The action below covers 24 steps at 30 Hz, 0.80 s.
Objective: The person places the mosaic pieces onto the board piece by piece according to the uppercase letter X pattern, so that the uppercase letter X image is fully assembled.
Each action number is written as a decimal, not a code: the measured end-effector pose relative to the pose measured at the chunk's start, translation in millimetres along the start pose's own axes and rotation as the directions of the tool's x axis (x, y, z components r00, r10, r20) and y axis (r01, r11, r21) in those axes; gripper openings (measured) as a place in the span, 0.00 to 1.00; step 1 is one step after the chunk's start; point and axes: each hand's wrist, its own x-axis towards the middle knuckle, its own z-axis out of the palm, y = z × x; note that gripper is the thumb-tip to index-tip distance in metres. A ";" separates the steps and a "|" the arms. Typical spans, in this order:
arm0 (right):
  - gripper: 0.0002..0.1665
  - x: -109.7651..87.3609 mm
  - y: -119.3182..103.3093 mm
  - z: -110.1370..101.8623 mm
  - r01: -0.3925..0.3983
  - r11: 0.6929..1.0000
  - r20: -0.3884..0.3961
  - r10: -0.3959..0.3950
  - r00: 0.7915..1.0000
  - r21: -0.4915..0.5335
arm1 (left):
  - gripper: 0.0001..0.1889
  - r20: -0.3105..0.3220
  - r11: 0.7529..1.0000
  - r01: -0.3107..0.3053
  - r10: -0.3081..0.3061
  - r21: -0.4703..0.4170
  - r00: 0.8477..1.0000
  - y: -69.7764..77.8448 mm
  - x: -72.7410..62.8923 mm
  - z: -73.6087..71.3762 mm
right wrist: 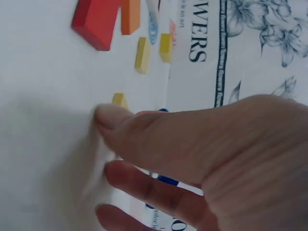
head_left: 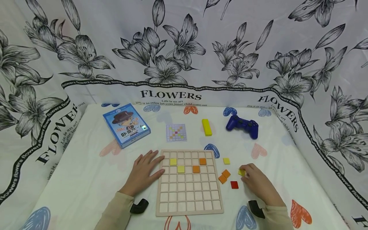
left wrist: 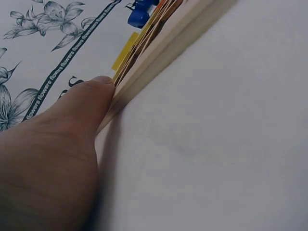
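A wooden grid board (head_left: 189, 196) lies in front of me. My left hand (head_left: 145, 172) rests at its left edge, fingers spread, with the thumb (left wrist: 98, 91) touching the frame in the left wrist view. Two yellow tiles and two orange tiles sit in cells of the upper rows. To the right of the board, my right hand (head_left: 260, 182) pinches a yellow tile (head_left: 241, 172) between thumb and fingers; most of that tile is hidden behind the thumb in the right wrist view. Between hand and board lie a red tile (head_left: 234, 185), two orange tiles (head_left: 222, 179) and another yellow tile (head_left: 226, 161).
Behind the board lie a small card with a coloured grid pattern (head_left: 176, 132) and a yellow block (head_left: 206, 127). A blue box (head_left: 126, 125) is at the back left, a dark blue game controller (head_left: 242, 126) at the back right. Printed flower cloth (head_left: 172, 73) hangs behind the table.
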 end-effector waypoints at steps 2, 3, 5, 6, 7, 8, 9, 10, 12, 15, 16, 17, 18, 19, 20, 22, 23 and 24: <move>0.17 0.3 2.0 1.7 0.003 1.000 -0.021 -0.004 1.000 -0.005 | 0.29 -0.002 1.000 -0.003 0.003 -0.004 1.000 -0.3 0.0 0.4; 0.17 0.6 2.9 2.2 0.008 1.000 -0.030 -0.008 1.000 -0.009 | 0.30 0.001 1.000 -0.003 0.003 -0.004 1.000 -0.6 0.0 0.7; 0.16 1.4 4.4 2.8 0.024 1.000 -0.045 -0.024 0.999 -0.012 | 0.30 0.008 1.000 0.001 -0.001 -0.005 1.000 -0.9 -0.1 1.0; 0.16 1.9 4.7 2.8 0.036 0.999 -0.055 -0.037 0.998 -0.012 | 0.30 0.013 1.000 0.003 -0.003 -0.005 1.000 -1.2 -0.1 1.1; 0.16 2.5 4.5 2.5 0.047 0.999 -0.059 -0.048 0.997 -0.013 | 0.30 0.017 1.000 0.006 -0.006 -0.004 1.000 -1.4 -0.2 1.1; 0.16 3.4 3.7 2.0 0.060 0.998 -0.064 -0.060 0.996 -0.013 | 0.30 0.020 1.000 0.009 -0.009 -0.001 1.000 -1.7 -0.2 1.3; 0.16 4.5 2.1 1.2 0.071 0.997 -0.071 -0.071 0.995 -0.011 | 0.30 0.019 1.000 0.008 -0.008 0.003 1.000 -1.8 -0.3 1.5; 0.16 5.9 -0.4 0.3 0.081 0.997 -0.073 -0.082 0.994 -0.006 | 0.30 0.017 1.000 0.007 -0.008 0.004 1.000 -1.7 -0.3 1.5; 0.16 9.7 -7.1 -1.7 0.104 0.995 -0.075 -0.104 0.992 -0.004 | 0.30 0.005 1.000 0.001 -0.001 0.006 1.000 -1.4 -0.5 1.3; 0.15 17.8 -21.6 -5.3 0.142 0.990 -0.069 -0.141 0.988 -0.002 | 0.30 -0.009 1.000 -0.006 0.006 0.008 1.000 -1.0 -0.5 1.2; 0.15 20.9 -27.0 -6.3 0.156 0.988 -0.061 -0.156 0.986 -0.001 | 0.30 -0.008 1.000 -0.004 0.004 0.005 1.000 -0.8 -0.5 1.0; 0.14 24.1 -32.7 -7.2 0.171 0.985 -0.053 -0.171 0.984 -0.004 | 0.30 -0.005 1.000 -0.002 0.002 0.004 1.000 -0.7 -0.3 0.9; 0.14 27.7 -38.5 -7.5 0.183 0.983 -0.040 -0.183 0.982 -0.009 | 0.30 0.004 1.000 0.005 -0.005 0.005 1.000 -0.9 -0.3 0.9; 0.14 31.1 -44.6 -7.8 0.194 0.981 -0.026 -0.194 0.981 -0.006 | 0.30 0.012 1.000 0.009 -0.009 0.006 1.000 -0.9 -0.1 0.9; 0.14 34.6 -50.6 -7.4 0.207 0.978 -0.010 -0.207 0.978 -0.010 | 0.30 0.020 1.000 0.013 -0.013 0.007 1.000 -0.7 0.1 0.6; 0.13 40.9 -62.1 -5.1 0.236 0.972 0.020 -0.235 0.972 -0.025 | 0.30 0.028 1.000 0.018 -0.019 0.009 0.999 -0.5 0.4 0.4; 0.13 43.6 -67.9 -3.6 0.256 0.966 0.032 -0.255 0.966 -0.031 | 0.30 0.028 1.000 0.017 -0.017 0.004 0.999 -0.1 0.4 0.0; 0.12 46.0 -73.2 -1.6 0.285 0.958 0.040 -0.284 0.958 -0.035 | 0.30 0.026 1.000 0.014 -0.014 -0.001 1.000 0.3 0.5 -0.7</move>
